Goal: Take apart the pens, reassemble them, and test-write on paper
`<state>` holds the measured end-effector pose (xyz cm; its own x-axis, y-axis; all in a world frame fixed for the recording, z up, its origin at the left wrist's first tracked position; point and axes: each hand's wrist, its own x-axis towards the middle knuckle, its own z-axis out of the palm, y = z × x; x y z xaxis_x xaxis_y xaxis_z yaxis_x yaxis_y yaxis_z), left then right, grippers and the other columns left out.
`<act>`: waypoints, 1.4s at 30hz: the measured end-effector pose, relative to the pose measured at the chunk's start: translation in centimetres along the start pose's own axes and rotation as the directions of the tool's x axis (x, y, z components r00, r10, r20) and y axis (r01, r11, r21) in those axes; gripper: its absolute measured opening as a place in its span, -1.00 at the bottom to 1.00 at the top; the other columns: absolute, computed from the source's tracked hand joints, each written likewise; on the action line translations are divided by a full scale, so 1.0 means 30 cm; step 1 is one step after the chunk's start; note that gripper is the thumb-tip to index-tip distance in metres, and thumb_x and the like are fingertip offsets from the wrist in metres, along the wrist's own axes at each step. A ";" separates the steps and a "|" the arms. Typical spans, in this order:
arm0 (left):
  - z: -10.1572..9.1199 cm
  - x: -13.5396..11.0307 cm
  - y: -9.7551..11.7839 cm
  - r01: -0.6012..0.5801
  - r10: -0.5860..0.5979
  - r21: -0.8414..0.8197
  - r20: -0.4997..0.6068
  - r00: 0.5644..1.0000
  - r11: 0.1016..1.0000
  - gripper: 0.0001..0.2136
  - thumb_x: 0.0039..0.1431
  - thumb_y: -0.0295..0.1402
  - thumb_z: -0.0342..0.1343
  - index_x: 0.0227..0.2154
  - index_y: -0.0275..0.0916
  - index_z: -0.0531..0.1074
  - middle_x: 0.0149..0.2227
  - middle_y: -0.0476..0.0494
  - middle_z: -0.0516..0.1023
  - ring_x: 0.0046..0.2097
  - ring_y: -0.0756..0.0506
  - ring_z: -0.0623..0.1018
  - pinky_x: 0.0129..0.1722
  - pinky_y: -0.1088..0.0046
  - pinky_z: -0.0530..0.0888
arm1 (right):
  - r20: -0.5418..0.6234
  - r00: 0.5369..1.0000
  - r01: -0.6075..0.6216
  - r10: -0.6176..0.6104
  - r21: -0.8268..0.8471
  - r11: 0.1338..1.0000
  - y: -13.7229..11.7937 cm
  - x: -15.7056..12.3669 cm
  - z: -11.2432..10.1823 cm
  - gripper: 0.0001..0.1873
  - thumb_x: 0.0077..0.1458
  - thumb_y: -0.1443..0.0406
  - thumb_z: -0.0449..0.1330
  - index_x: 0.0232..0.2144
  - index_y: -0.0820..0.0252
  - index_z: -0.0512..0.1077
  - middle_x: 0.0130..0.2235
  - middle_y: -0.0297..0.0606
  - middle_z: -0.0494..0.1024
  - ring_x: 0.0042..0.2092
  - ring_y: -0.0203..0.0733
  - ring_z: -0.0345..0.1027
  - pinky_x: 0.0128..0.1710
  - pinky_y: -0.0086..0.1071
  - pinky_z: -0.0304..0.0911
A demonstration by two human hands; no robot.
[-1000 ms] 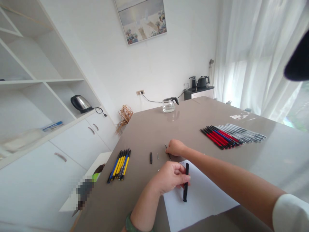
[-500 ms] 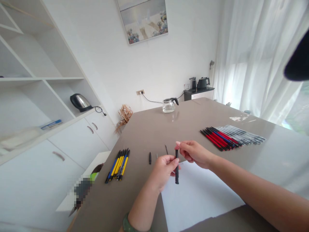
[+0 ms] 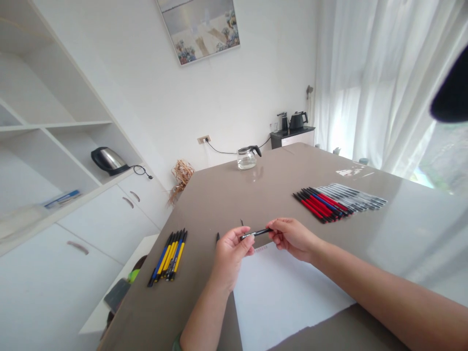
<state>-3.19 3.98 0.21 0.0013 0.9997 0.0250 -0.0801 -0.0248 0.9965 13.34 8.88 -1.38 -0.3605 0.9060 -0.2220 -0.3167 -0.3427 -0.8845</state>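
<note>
A black pen barrel (image 3: 261, 232) is held nearly level between my two hands above the top of a white sheet of paper (image 3: 292, 297). My left hand (image 3: 234, 251) pinches its left end between thumb and fingers. At the other end, the fingertips of my right hand (image 3: 292, 238) are closed on it. Just left of my left hand lies a small black pen part (image 3: 218, 237), partly covered by that hand. A thin dark rod (image 3: 242, 222) shows behind my left fingers, its lower part hidden.
Yellow and blue pens (image 3: 170, 256) lie in a row on the left of the brown table (image 3: 204, 195). To the right are red and blue pens (image 3: 321, 204) beside several clear pens (image 3: 353, 197). A glass pot (image 3: 246, 159) stands at the far edge.
The barrel has turned from upright to nearly level, and my right hand's fingers now grip its right end. The view has shifted, so the table's things appear farther left.
</note>
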 end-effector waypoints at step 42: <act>-0.076 0.015 -0.005 0.051 -0.081 -0.146 -0.204 0.976 0.988 -0.71 -0.10 -0.15 0.09 -0.40 -0.28 0.27 -0.57 0.00 0.37 -0.58 0.08 0.34 -0.53 0.54 0.32 | 0.137 0.971 0.218 -0.194 -0.838 0.500 -0.020 0.244 0.050 -0.87 -0.38 0.48 0.20 -0.77 0.20 0.44 -0.68 -0.34 0.39 -0.57 -0.32 0.19 -0.53 -0.46 0.03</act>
<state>-5.45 4.43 -0.10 -0.1955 0.9780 -0.0727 -0.2251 0.0274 0.9739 9.57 15.34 -1.85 -0.4088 0.9125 0.0122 0.4987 0.2346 -0.8344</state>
